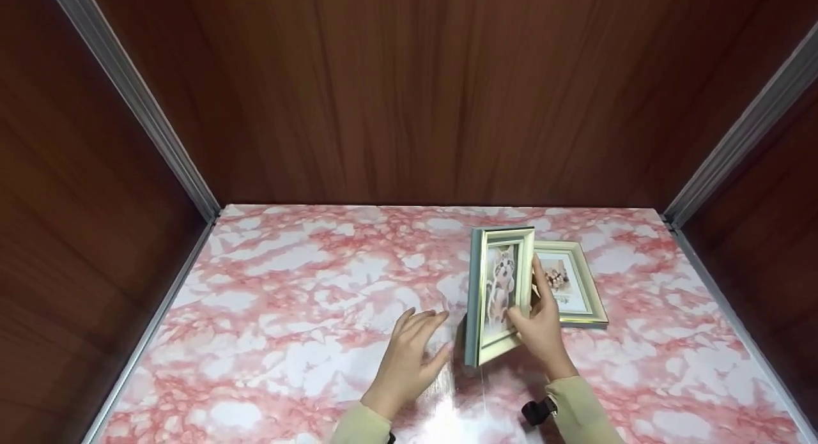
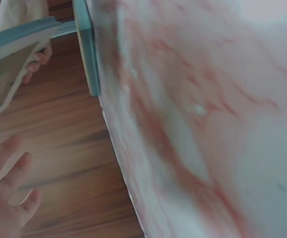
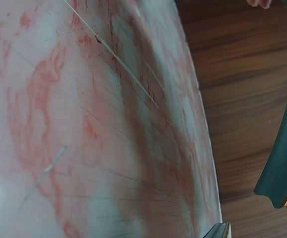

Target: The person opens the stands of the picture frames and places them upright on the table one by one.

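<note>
My right hand (image 1: pixel 543 329) grips the right side of a picture frame (image 1: pixel 525 284) with a cream face and a blue-grey edge, thumb on its front. The frame is held tilted above the table and shows a cat picture. To its left, my left hand (image 1: pixel 410 354) has its fingers spread, apart from the frame and holding nothing. In the left wrist view the left hand's fingers (image 2: pixel 9 178) are loosely bent below the held frame. A second picture frame (image 1: pixel 591 284) lies face up on the table behind the right hand, partly hidden by it.
The tabletop (image 1: pixel 268 342) has a red and white marbled surface. A brown wood-grain panel (image 1: pixel 396 99) stands at the back, with similar panels left and right. Grey metal rails (image 1: pixel 140 92) run along the corners.
</note>
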{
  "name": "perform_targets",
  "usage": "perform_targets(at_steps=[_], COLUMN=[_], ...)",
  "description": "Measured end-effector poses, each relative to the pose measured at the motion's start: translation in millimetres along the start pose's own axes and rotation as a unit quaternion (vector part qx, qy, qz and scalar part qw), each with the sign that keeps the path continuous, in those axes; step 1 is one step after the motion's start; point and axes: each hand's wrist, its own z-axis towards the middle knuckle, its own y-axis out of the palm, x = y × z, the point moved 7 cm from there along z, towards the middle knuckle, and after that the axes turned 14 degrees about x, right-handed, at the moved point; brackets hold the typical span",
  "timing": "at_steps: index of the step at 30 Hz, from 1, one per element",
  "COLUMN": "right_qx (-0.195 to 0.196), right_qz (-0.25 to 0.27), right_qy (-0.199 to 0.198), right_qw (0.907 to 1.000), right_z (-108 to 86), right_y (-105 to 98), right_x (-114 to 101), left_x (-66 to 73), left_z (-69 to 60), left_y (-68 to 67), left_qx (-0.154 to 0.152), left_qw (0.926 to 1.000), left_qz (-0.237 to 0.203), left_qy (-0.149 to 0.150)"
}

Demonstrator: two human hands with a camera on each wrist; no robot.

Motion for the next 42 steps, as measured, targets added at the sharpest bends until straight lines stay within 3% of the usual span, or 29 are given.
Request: perform_targets(at_steps=[5, 16, 31, 42], right_qx=[0.001, -0.004, -0.006, -0.015], right_qz=[0.013, 0.065, 0.078, 0.077], right_qy=[-0.005, -0.019, -0.009, 0.014], right_qw=[0.9999, 0.9977, 0.9969, 0.9968], right_z=[-0.8, 3.7, 7.1, 3.6], right_y=[-2.5, -1.8, 1.4, 3.8], right_x=[4.7, -0.8, -0.7, 4.0], left_x=[8.3, 19.2, 10.3, -2.1], left_z=[4.4, 13.3, 19.7, 20.0], left_y=[5.4, 6.7, 0.5, -4.6], left_qx=[-0.008, 0.008, 0.009, 0.029], left_qw=[0.9999, 0.9988, 0.9987, 0.9947], left_qz=[-0.01, -0.002, 0.014, 0.06], left_qy=[0.011, 0.047, 0.049, 0.078])
